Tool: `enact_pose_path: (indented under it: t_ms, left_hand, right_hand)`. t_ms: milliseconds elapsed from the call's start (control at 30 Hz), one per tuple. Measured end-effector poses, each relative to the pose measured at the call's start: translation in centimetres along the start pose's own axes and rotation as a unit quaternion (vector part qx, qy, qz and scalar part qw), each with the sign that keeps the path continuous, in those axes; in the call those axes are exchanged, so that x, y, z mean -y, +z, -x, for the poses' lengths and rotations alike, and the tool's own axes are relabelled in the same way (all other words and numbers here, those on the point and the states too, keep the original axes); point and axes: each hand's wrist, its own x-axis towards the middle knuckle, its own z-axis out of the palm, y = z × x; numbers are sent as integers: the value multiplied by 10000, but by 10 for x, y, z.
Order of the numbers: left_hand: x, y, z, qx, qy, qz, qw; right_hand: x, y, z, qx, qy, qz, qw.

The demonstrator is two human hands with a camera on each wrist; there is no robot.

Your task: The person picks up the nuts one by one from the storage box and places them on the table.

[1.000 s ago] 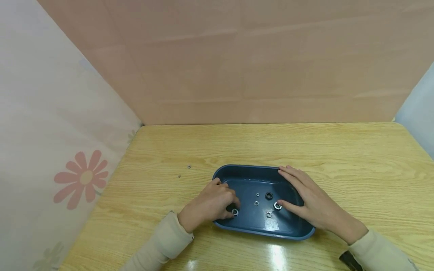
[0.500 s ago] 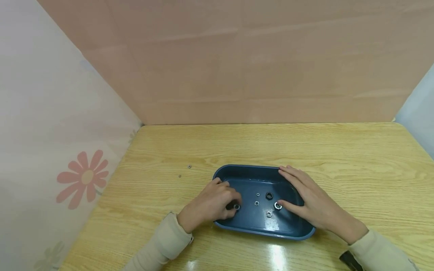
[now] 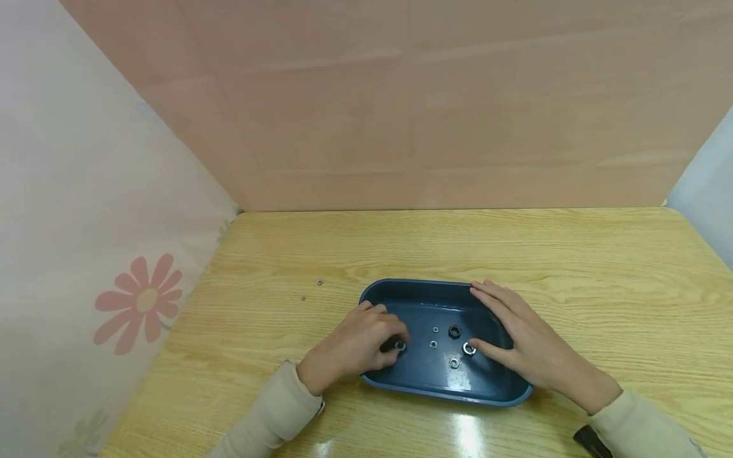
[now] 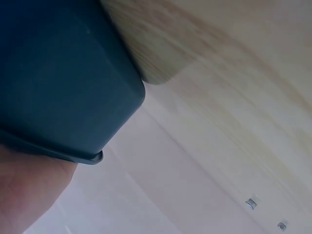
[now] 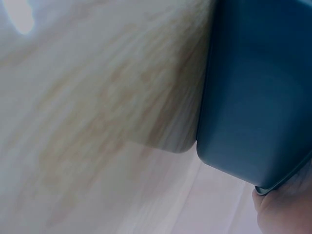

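A blue tray stands on the table with several hex nuts in it. My left hand reaches over the tray's left wall, its fingers curled and the thumb and index finger pinching a nut. My right hand rests over the right wall with straight fingers on the far rim, its thumb tip beside a large silver nut. Around the middle lie a dark nut, a silver nut and two smaller ones. Both wrist views show mainly the tray's outer wall and part of each hand.
Two tiny nuts lie on the wooden table left of the tray, one a small nut. A pink-brown backdrop closes the far side. A dark object sits by the right sleeve.
The nut at my left fingertips has shifted away from me and slightly right, with the fingers following it. My right hand and the other nuts have stayed in place.
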Motion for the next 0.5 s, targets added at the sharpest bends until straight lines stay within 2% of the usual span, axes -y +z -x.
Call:
enact_pose_path:
  t_ms: [300,500]
  left_hand:
    - [2,-1,1,-154,-80,177,9997]
    - [3,0,1,-430,-83,180,9989]
  right_hand:
    - [0,0,0,42,41,6,10000]
    - [0,0,0,33,41,32,10000]
